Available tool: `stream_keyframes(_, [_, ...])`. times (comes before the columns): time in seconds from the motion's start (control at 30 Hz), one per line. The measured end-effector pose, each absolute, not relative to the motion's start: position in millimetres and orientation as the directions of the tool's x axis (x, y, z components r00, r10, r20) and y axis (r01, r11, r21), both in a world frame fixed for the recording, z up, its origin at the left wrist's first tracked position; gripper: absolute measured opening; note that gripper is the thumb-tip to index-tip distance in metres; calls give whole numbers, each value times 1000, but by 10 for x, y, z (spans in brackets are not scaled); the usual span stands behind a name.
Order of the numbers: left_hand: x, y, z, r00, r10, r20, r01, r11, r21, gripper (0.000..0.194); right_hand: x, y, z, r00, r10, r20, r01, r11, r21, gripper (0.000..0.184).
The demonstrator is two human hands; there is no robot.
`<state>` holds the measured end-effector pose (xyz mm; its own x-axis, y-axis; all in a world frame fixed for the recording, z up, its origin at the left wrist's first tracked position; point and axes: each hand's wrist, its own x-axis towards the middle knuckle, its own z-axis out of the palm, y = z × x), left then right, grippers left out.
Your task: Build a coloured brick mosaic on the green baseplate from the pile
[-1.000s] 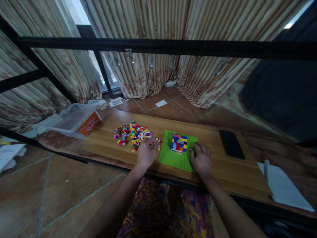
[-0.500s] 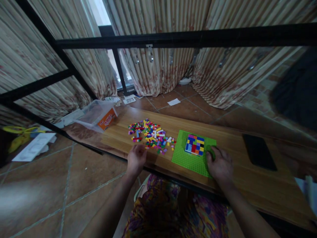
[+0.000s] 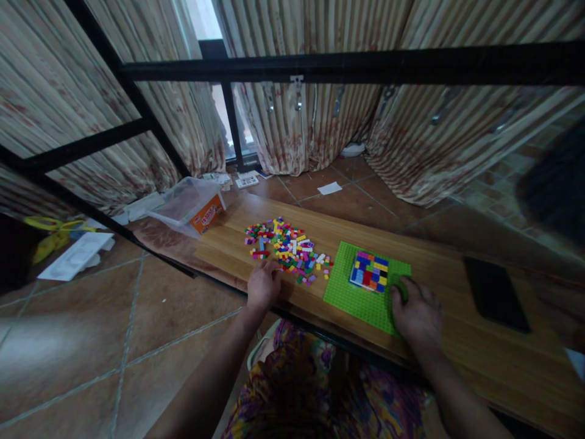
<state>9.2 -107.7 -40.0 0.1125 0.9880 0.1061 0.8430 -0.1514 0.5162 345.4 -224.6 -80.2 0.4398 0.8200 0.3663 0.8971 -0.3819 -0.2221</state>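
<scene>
A loose pile of small coloured toy bricks lies on the wooden table. At the pile's near left edge is my left hand, its fingers curled together against the bricks; what they pinch, if anything, is too small to make out. To the right, a green baseplate carries a flat square block of multicoloured bricks. My right hand rests on the baseplate's right edge, beside the block, with thumb and fingers curved and apart and green showing between them.
A clear plastic box with an orange label stands at the table's left end. A dark flat phone-like slab lies to the right. Black metal bars cross behind the table. White packaging sits on the tiled floor.
The view has shifted, so the scene sits slightly further right. My left hand has moved forward to the edge of the brick pile. My right hand stays at the baseplate's edge.
</scene>
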Motion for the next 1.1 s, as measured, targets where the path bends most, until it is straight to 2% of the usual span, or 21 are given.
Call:
stream_keyframes(0.17, [129, -1064, -393, 94, 991, 96, 844, -131, 520, 20, 3474, -2241, -822, 429, 823, 371, 902, -373, -216, 46])
stream_keyframes(0.4, [79, -1069, -384, 81, 993, 82, 746, -115, 656, 16, 3478, -2242, -829, 428, 817, 385, 902, -364, -230, 45])
stream_keyframes(0.6, [41, -1075, -401, 71, 994, 79, 694, -106, 712, 18, 3473, -2239, -827, 429, 817, 386, 902, -362, -236, 45])
stream_keyframes(0.93, [61, -1098, -393, 84, 990, 113, 727, -138, 673, 18, 3437, -2227, -790, 438, 818, 373, 898, -376, -229, 43])
stream_keyframes(1.1, [80, -1115, -333, 53, 991, 126, 677, -129, 724, 19, 3448, -2226, -811, 426, 817, 388, 903, -362, -230, 42])
